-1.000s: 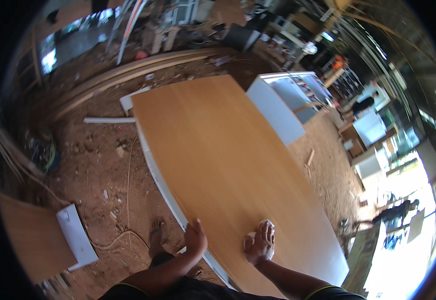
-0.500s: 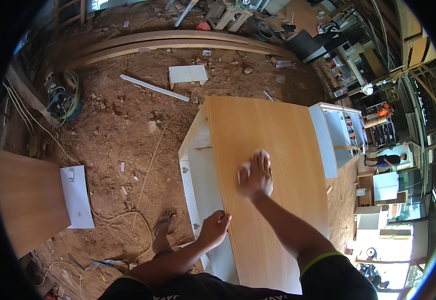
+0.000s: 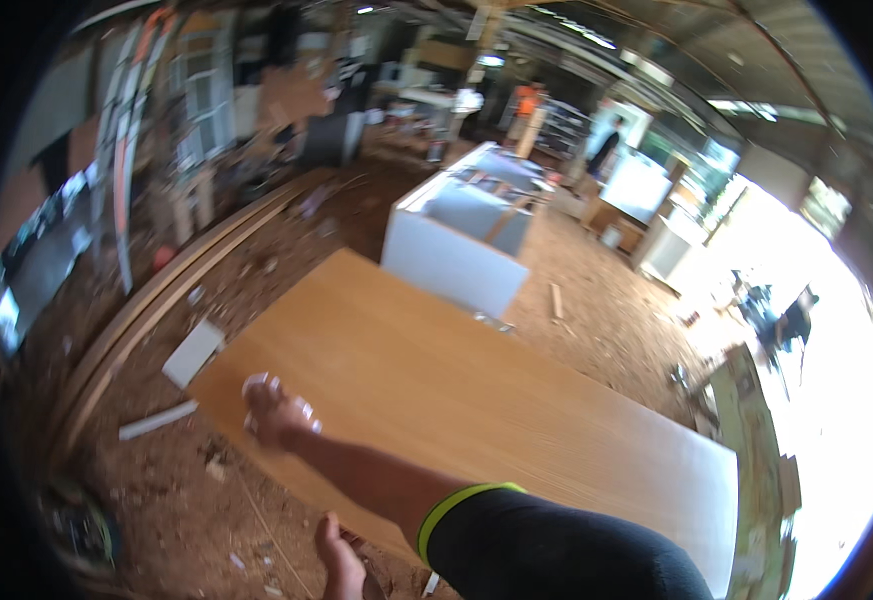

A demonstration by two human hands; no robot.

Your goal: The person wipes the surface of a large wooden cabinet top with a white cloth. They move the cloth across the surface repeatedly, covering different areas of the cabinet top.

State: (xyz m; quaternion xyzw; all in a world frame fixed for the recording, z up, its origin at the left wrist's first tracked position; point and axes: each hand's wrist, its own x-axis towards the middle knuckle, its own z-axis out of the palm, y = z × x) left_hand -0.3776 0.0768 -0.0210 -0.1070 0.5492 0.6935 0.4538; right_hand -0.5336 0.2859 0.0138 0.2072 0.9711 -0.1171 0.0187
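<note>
Fingers (image 3: 265,396) cupped over 1 white wad (image 3: 305,409), right hand (image 3: 283,424) rests on smooth, honey-brown, grained panel (image 3: 437,370).

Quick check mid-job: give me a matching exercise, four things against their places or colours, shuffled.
1. Right hand
2. Left hand
3. White cabinet
4. Sleeve

A. Beyond the far edge of the wood-coloured panel
B. Dark, with yellow-green trim
C. On the panel, over a white wad
D. By the panel's near edge

Pairs: 1-C, 2-D, 3-A, 4-B
</note>
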